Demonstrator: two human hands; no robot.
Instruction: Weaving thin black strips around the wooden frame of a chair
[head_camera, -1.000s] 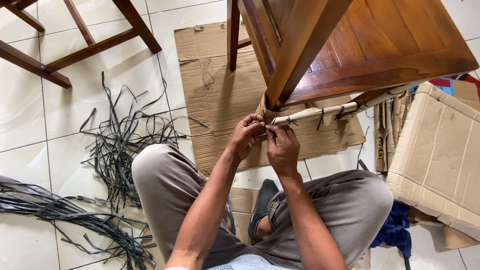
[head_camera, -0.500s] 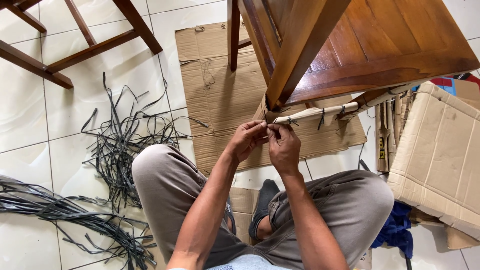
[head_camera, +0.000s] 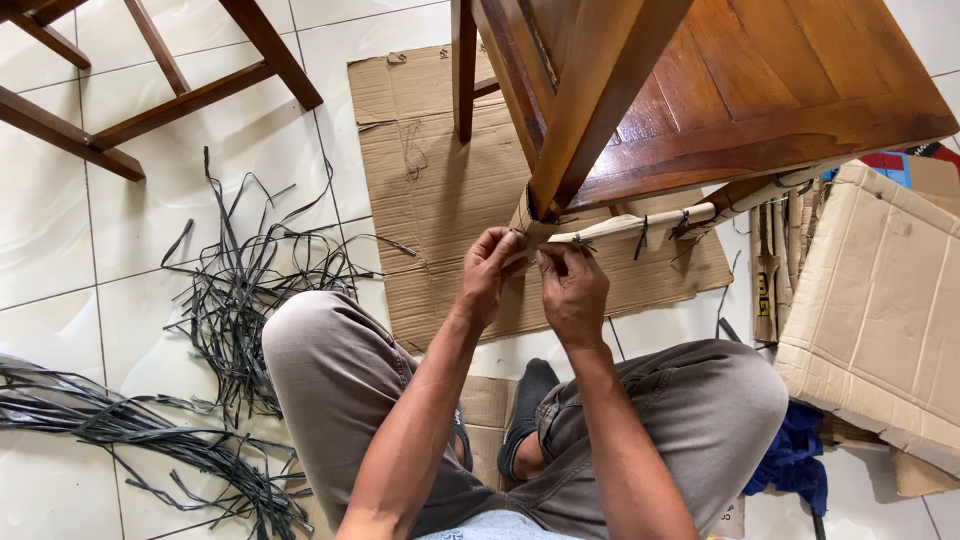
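Both hands stay where they were: left hand (head_camera: 487, 272) and right hand (head_camera: 570, 290) keep fingers pinched on the paper-wrapped chair rail (head_camera: 640, 225), nothing shifted

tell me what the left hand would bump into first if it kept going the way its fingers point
The left hand points up and slightly right, its fingertips already at the pale wrapped rail. Going straight on, it would most likely meet the wooden leg of the brown table just above, though depth is hard to judge from this view.

Glossy varnished wooden chair (head_camera: 740, 100), matt corrugated cardboard sheet (head_camera: 440, 160), smooth shiny floor tiles (head_camera: 60, 240)
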